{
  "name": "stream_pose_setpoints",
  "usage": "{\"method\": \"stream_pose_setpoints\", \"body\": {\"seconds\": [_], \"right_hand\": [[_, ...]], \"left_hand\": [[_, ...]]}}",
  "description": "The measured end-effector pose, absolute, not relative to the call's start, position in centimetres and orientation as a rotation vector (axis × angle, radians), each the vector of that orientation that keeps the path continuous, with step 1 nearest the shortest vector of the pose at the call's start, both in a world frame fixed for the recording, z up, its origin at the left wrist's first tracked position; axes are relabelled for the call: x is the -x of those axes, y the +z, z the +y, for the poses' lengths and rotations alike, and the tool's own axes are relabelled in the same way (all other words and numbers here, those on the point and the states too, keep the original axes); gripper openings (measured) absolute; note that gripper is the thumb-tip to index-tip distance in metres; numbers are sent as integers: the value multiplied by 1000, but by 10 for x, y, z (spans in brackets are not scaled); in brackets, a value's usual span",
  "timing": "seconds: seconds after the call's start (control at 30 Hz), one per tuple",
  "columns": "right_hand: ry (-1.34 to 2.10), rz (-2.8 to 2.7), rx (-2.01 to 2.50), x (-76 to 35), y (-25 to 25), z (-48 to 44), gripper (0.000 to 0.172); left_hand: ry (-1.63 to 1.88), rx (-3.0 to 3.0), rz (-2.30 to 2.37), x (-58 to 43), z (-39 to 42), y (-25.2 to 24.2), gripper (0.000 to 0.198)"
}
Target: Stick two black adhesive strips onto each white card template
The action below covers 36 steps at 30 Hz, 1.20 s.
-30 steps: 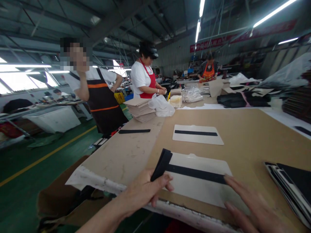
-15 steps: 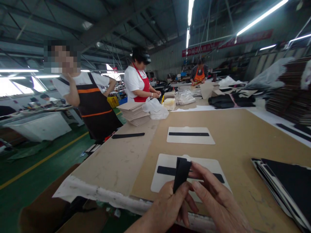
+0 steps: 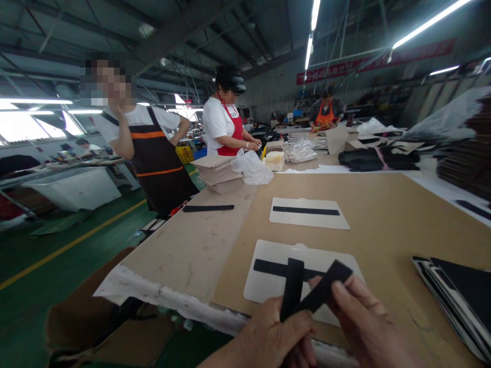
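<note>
My left hand (image 3: 274, 329) is closed around black strips (image 3: 292, 286) near the table's front edge, one of them sticking up past the thumb. Between thumb and fingers, my right hand (image 3: 364, 312) pinches the upper end of another black strip (image 3: 326, 287), which slants down into the left hand. Whether these are separate strips or one folded piece I cannot tell. Behind the hands lies a white panel (image 3: 253, 289) with a black strip across it, partly covered by them. Farther back is a second white panel (image 3: 309, 221) with its own black strip.
A loose black strip (image 3: 209, 208) lies on the table's left. Behind it are stacked boards (image 3: 220, 174) and a white plastic bag (image 3: 255, 166). Black-topped panels (image 3: 460, 291) are piled at right. A person in a dark apron (image 3: 161, 163) stands left; others work farther back.
My right hand has moved right, drawing a strip's end away from the bundle, so two strip ends now spread apart. The camera view has shifted slightly left.
</note>
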State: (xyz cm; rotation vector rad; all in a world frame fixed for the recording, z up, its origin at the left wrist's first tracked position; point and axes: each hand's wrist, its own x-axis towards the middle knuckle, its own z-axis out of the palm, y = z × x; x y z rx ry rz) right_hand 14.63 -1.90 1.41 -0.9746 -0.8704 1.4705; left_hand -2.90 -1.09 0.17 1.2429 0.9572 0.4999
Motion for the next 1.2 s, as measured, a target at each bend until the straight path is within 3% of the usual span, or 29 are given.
{"method": "stream_pose_setpoints", "body": {"seconds": [0.2, 0.33, 0.43, 0.63, 0.83, 1.2], "right_hand": [[1176, -679, 965, -212, 64, 22, 22], [1242, -977, 1191, -218, 84, 55, 36], [1413, -1287, 1383, -192, 80, 80, 42], [1608, -1727, 1412, -133, 53, 131, 23], [1297, -1965, 1488, -104, 12, 171, 12], [1297, -2091, 1472, -86, -16, 182, 7]], "left_hand": [[253, -1577, 1173, 84, -16, 42, 43], [165, -1929, 1404, 108, -7, 64, 30], [254, -2235, 1399, 111, 16, 50, 11], [303, -2580, 1405, 99, 65, 5, 39], [272, -2588, 1389, 101, 77, -11, 41], [313, -2560, 1346, 108, 81, -28, 41]]}}
